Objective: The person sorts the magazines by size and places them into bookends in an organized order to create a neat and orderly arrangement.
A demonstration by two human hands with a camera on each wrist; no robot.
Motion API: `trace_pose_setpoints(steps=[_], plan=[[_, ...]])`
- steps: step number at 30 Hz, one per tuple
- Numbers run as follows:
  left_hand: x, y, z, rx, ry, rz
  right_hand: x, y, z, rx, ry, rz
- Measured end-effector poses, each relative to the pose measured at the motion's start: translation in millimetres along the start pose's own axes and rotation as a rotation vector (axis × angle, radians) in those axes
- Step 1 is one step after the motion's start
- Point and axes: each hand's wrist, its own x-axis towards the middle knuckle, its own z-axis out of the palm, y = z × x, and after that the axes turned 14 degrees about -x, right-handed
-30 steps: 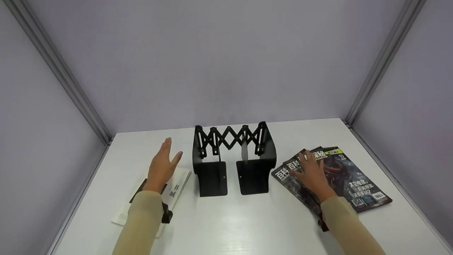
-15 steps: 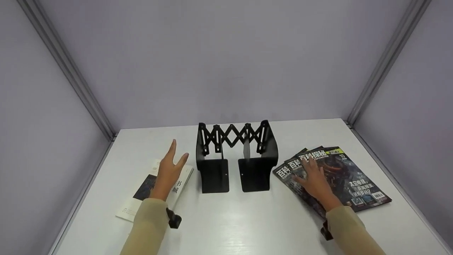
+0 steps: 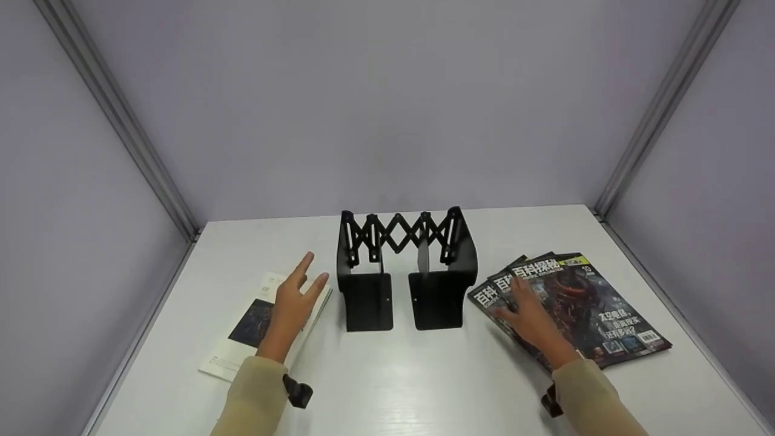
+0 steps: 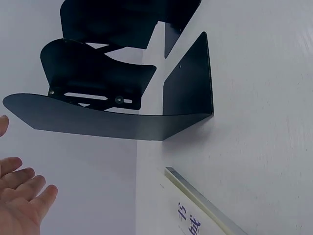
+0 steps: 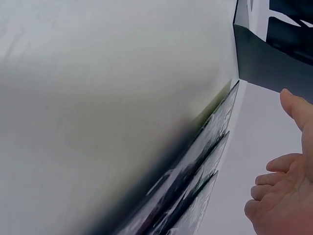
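Observation:
A black expandable bookend (image 3: 369, 303) with a crisscross back stands upright mid-table, between the hands. My left hand (image 3: 292, 309) hovers above a white book (image 3: 233, 360) with a dark cover picture, thumb spread away from the fingers and nothing held. In the left wrist view the left hand (image 4: 22, 205) is at the lower left, apart from the bookend (image 4: 102, 125) and the book (image 4: 178, 210). Over a fan of three magazines (image 3: 611, 309) is my right hand (image 3: 533, 321), empty. The right wrist view shows the right hand (image 5: 288, 196) apart from the magazines (image 5: 200, 178).
The white table (image 3: 399, 387) is enclosed by a grey back wall (image 3: 387, 121) and side walls with metal corner posts (image 3: 660, 103). Each wrist carries a small black device (image 3: 298, 392).
My left hand has shifted a little right and toward me, its thumb and fingers spreading. The right hand has drawn slightly back over the magazines. The bookend, book and magazines stay in place.

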Motion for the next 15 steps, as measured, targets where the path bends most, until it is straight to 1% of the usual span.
trace_pose_setpoints(steps=[3, 8, 11, 15], plan=[[-4.5, -1.3, 4.6, -0.041, 0.010, 0.018, -1.4, -1, 2, 0.008, -0.008, -0.004], [-8.2, 0.5, 14.1, -0.100, 0.025, 0.079, -2.3, -3, 4, 0.019, 0.011, 0.004], [-9.4, 2.1, 19.5, -0.122, 0.015, 0.102, -3.0, -5, 5, 0.031, 0.019, 0.017], [-8.4, 4.1, 25.4, -0.136, 0.026, 0.116, -3.5, -9, 7, 0.021, 0.031, 0.001]])
